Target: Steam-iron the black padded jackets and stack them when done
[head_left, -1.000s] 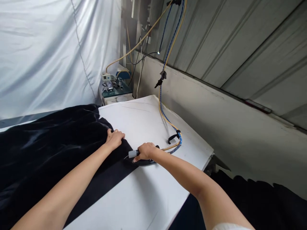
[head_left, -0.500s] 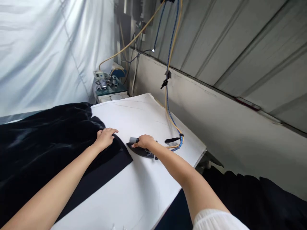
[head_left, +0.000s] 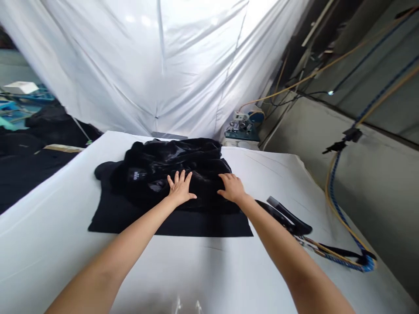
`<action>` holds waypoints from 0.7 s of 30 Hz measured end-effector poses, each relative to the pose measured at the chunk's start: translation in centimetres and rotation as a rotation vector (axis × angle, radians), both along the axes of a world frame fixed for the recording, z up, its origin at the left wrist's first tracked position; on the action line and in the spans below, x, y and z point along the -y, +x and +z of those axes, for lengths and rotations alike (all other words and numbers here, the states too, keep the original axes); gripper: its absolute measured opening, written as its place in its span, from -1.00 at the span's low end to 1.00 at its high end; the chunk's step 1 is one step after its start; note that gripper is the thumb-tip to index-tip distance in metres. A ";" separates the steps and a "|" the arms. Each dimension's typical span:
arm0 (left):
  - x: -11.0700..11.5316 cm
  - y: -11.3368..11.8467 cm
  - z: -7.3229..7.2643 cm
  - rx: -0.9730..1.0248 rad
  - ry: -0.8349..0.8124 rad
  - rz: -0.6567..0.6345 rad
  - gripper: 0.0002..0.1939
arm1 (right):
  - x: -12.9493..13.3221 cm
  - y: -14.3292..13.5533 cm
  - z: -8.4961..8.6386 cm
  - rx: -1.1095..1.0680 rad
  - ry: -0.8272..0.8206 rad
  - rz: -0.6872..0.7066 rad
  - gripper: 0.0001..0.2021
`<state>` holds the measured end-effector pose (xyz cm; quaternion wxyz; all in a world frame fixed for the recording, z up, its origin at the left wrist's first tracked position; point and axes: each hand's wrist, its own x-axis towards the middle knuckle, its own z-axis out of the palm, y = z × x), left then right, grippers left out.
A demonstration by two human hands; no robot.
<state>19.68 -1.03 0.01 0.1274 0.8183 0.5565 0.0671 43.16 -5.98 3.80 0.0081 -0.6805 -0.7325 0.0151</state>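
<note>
A black, shiny garment with a small label near its left part lies bunched on the white table, its lower edge flat. My left hand rests on the middle of it, fingers spread. Over its right part is my right hand, fingers apart and touching the cloth, thumb pointing inward. A black iron with a grey-tipped handle stands on the table beyond my right forearm, which hides part of it.
Blue and yellow hoses hang at the right and run to the iron. Behind the table hangs a white curtain. A small machine is at the back corner. Dark cloth lies at the left.
The view has swung left. My right hand has let go of the iron and moved onto the garment. My left hand has spread its fingers on the cloth, away from its right edge.
</note>
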 end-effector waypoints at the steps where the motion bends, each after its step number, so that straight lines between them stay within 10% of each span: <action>1: -0.2 -1.3 0.0 0.021 -0.023 0.011 0.05 | -1.5 -2.6 -0.4 0.001 -0.008 0.089 -0.21; 8: -4.2 -12.3 0.5 0.095 0.128 0.403 -0.13 | -10.3 -12.5 -3.2 0.128 -0.191 0.113 0.19; 14: -7.8 -18.3 1.3 0.056 0.287 0.679 -0.13 | -9.0 -13.0 -4.1 -0.039 -0.471 -0.062 -0.28; 21: -5.0 -16.6 0.8 0.057 -0.117 0.293 -0.45 | -3.6 -15.1 0.3 0.121 -0.692 -0.162 -0.53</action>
